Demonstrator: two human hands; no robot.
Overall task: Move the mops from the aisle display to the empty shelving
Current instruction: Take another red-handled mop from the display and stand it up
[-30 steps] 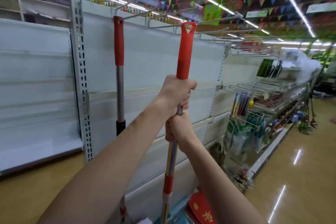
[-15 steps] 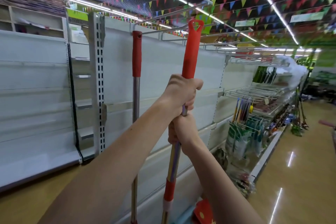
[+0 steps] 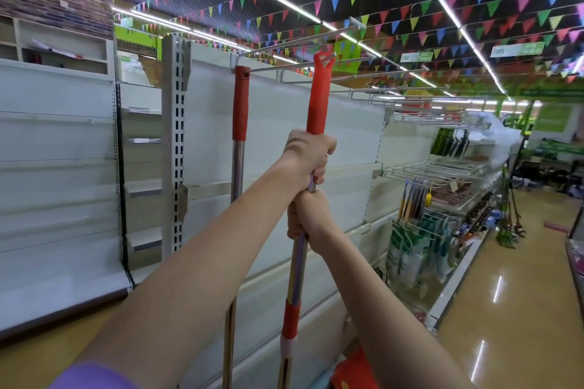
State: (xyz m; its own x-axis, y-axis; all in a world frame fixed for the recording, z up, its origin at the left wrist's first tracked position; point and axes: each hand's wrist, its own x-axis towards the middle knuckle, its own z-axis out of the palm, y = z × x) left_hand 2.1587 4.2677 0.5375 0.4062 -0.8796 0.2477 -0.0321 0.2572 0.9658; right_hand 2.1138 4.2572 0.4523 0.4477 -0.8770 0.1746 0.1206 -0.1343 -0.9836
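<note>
A person stands in a shop aisle, both bare arms stretched forward, holding a mop handle (image 3: 317, 104) nearly upright in front of white shelving (image 3: 316, 148). The left hand (image 3: 308, 158) is higher, fingers wrapped tightly round the pole at the lower end of its red grip. The right hand (image 3: 308, 219) sits directly beneath, also clenched round the metal pole, touching the left hand. The looped red tip of the handle is level with a metal hook rail (image 3: 347, 61) that juts out from the top of the shelving; whether the loop touches it is unclear. Just to the left, a second mop (image 3: 239, 123) with a red grip hangs from a hook against the same panel. Coloured bunting (image 3: 395, 9) crosses the dark ceiling.
</note>
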